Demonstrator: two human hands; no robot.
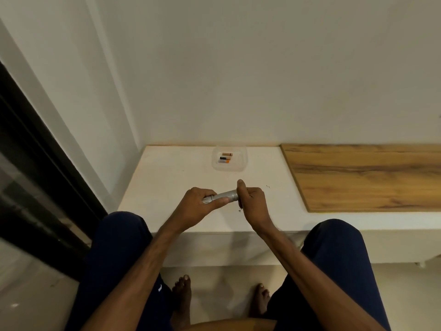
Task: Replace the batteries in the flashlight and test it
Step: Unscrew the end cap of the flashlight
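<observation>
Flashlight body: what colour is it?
Silver-grey metal, seen in the head view: the flashlight is held between both hands.

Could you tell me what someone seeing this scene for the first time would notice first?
Most striking is the silver flashlight, held level above the white ledge by the left hand on one end and the right hand on the other. Behind it, near the wall, a clear tray holds a few batteries. A wood-grain panel lies to the right.

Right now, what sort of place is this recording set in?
Probably a room in a home, not a workshop: a low white ledge along a plain wall, a wood panel set into it, and a dark door frame at the left. The person sits barefoot.
</observation>
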